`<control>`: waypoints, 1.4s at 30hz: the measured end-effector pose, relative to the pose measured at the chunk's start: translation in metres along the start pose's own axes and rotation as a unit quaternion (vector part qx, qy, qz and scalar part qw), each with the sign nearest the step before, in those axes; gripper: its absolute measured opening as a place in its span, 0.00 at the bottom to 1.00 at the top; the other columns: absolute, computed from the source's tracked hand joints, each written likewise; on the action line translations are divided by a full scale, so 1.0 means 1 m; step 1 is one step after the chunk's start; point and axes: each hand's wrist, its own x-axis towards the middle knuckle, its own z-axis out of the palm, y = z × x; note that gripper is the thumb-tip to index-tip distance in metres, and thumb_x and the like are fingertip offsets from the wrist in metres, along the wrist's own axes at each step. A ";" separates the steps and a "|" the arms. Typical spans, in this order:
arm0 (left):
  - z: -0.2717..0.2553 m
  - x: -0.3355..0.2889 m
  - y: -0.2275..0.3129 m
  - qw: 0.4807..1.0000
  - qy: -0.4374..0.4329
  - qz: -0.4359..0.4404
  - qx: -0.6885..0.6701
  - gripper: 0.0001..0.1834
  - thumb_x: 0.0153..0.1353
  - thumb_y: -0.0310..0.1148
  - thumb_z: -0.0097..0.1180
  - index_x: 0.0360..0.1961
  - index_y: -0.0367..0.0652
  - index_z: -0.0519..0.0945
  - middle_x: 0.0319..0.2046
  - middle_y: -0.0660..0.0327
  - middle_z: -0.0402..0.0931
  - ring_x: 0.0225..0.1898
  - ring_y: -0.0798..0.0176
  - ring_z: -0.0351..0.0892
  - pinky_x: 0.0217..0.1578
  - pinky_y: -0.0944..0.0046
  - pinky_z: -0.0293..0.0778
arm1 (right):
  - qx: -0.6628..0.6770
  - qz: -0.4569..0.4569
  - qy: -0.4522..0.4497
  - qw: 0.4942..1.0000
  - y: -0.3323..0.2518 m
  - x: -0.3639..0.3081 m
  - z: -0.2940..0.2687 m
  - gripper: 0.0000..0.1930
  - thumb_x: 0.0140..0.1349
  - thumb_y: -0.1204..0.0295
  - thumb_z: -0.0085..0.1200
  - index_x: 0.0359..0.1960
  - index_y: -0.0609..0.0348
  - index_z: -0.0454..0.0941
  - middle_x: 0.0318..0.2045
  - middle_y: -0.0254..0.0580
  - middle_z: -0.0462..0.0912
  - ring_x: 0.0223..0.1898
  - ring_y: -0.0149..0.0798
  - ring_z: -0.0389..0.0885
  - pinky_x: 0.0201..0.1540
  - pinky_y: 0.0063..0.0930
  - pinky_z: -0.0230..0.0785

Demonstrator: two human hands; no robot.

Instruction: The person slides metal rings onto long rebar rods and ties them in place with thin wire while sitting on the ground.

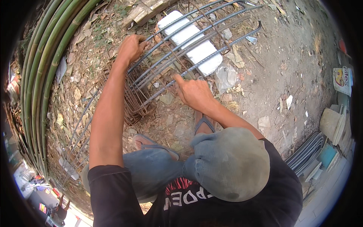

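Note:
A cage of long ribbed steel bars (196, 34) crossed by thin rusty stirrups (171, 48) slants across the ground in front of me. At the cage's far left side, my left hand (131, 48) has its fingers closed at the outer bar. On the near side, my right hand (194, 92) is curled, its index finger against the near bar; its other fingers are partly hidden. Between my hands and the lower left, a bundle of rusty stirrups (132, 108) sits packed together around the bars. A white block (206, 56) lies under the cage's far right part.
Green bamboo poles (39, 81) run along the left. A wood piece (149, 10) lies at the top. Crumpled clear plastic (226, 78) rests near the white block. Coiled grey tubing (308, 153) and a white bucket (342, 81) stand at right. My sandalled feet (153, 145) are close below the cage.

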 end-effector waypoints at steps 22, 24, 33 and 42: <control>0.028 -0.024 0.006 0.971 0.241 0.009 0.000 0.11 0.67 0.37 0.61 0.43 0.42 0.88 0.37 0.48 0.86 0.37 0.44 0.85 0.41 0.48 0.74 | 0.095 -0.005 0.052 0.994 0.000 -0.020 0.005 0.32 0.67 0.68 0.57 0.72 0.52 0.64 0.46 0.56 0.85 0.34 0.58 0.86 0.34 0.49 0.80; 0.023 -0.025 0.010 0.974 0.227 -0.002 -0.017 0.11 0.67 0.37 0.62 0.43 0.42 0.87 0.37 0.47 0.86 0.37 0.42 0.85 0.43 0.47 0.76 | 0.103 -0.001 0.074 0.992 -0.001 -0.021 -0.007 0.31 0.66 0.68 0.58 0.72 0.53 0.65 0.43 0.55 0.84 0.34 0.57 0.86 0.35 0.49 0.80; 0.010 -0.026 0.019 0.984 0.175 -0.033 -0.029 0.11 0.65 0.36 0.63 0.42 0.43 0.88 0.33 0.44 0.85 0.35 0.40 0.85 0.41 0.45 0.78 | 0.088 -0.011 0.162 0.983 0.004 -0.016 -0.007 0.25 0.67 0.66 0.60 0.65 0.54 0.74 0.37 0.49 0.83 0.33 0.51 0.85 0.34 0.46 0.78; -0.010 -0.013 0.002 0.972 0.164 0.007 -0.166 0.16 0.64 0.40 0.64 0.44 0.38 0.87 0.39 0.44 0.87 0.43 0.42 0.86 0.49 0.47 0.79 | 0.103 -0.010 0.280 0.954 0.035 0.009 -0.059 0.14 0.64 0.70 0.62 0.51 0.56 0.83 0.36 0.48 0.88 0.32 0.48 0.87 0.34 0.39 0.79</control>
